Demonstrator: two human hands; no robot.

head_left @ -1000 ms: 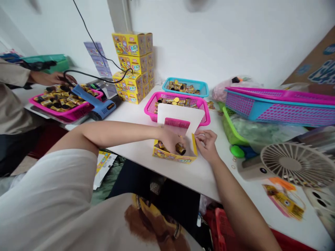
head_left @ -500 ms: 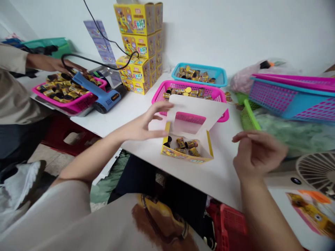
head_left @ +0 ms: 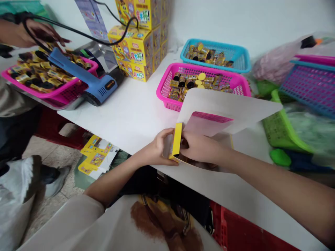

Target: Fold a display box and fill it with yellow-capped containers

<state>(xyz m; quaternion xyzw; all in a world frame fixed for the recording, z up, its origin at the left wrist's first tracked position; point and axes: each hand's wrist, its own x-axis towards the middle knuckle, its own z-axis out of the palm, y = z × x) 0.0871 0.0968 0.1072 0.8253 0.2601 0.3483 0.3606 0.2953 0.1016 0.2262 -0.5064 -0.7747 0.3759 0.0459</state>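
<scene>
A small yellow carton (head_left: 178,138) stands open at the near edge of the white table (head_left: 131,115), its white lid flap (head_left: 225,108) raised behind it. My left hand (head_left: 157,150) grips the carton's left side wall, fingers curled round it. My right hand (head_left: 200,148) reaches down into the carton, fingers bent and hiding whatever lies inside. Just behind the carton stands a pink basket (head_left: 164,92) of small gold-and-black wrapped rolls.
A blue basket (head_left: 242,59) of the same rolls sits further back. Stacked yellow boxes (head_left: 136,38) stand at the wall. At left lie a blue heat gun (head_left: 94,85) and another pink basket (head_left: 52,94), with another person's hand (head_left: 31,33) over it. Green and pink-blue baskets (head_left: 303,83) crowd the right.
Both my hands, raised and apart half a second ago, have come down onto the carton: left on its side wall, right inside it. The view has dipped closer to the table.
</scene>
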